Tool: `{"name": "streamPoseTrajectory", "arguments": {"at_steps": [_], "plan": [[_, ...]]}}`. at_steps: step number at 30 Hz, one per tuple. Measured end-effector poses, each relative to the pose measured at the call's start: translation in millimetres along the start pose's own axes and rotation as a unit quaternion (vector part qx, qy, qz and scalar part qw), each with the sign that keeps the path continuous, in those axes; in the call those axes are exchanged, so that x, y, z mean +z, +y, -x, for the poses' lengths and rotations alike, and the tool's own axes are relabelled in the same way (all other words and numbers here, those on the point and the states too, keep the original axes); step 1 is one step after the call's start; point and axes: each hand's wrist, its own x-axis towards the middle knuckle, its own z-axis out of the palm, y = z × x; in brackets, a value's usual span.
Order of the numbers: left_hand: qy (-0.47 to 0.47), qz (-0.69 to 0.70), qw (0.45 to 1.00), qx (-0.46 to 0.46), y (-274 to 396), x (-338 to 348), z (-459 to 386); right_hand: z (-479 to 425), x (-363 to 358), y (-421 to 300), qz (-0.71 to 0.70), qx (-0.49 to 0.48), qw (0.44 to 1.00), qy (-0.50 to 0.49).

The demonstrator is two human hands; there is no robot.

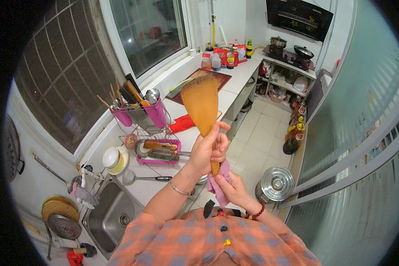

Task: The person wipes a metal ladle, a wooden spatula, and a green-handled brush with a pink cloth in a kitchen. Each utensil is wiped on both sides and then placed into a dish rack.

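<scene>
A wide wooden spatula stands upright before me, its broad blade pointing away and its edge darkened. My left hand is closed around the handle just below the blade. Lower down, my right hand grips a pink cloth, which is wrapped about the handle's end. Behind the spatula, a dark red cutting board lies on the white counter, with a knife and a green stalk on it. A red cloth lies nearer, left of the spatula.
A dish rack with pink utensil holders stands at left, near a ladle, a white bowl and the steel sink. A lidded metal pot is on the floor at right. Seasoning bottles and a gas stove are farther back.
</scene>
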Motion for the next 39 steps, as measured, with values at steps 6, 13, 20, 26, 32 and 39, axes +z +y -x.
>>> {"name": "streamPoseTrajectory", "arguments": {"at_steps": [6,13,20,26,32,39], "plan": [[0.009,-0.015,0.996,-0.085,-1,-3,17,-27,-41,-13,-0.004,-0.069,0.967,0.245],[0.051,-0.037,0.984,-0.164,-30,-6,41,-47,-16,-64,0.43,-0.328,0.826,0.157],[-0.03,-0.117,0.976,-0.183,-32,1,63,-102,-47,-81,0.481,-0.396,0.714,0.32],[0.112,-0.22,0.969,-0.02,-19,-31,69,-116,-65,-89,-0.086,-0.19,0.945,0.251],[0.182,-0.435,0.867,0.161,-13,-56,62,-103,24,-54,0.474,-0.382,0.773,0.18],[0.193,-0.387,0.892,0.13,1,-88,87,-136,63,-48,0.54,-0.327,0.76,0.151]]}}
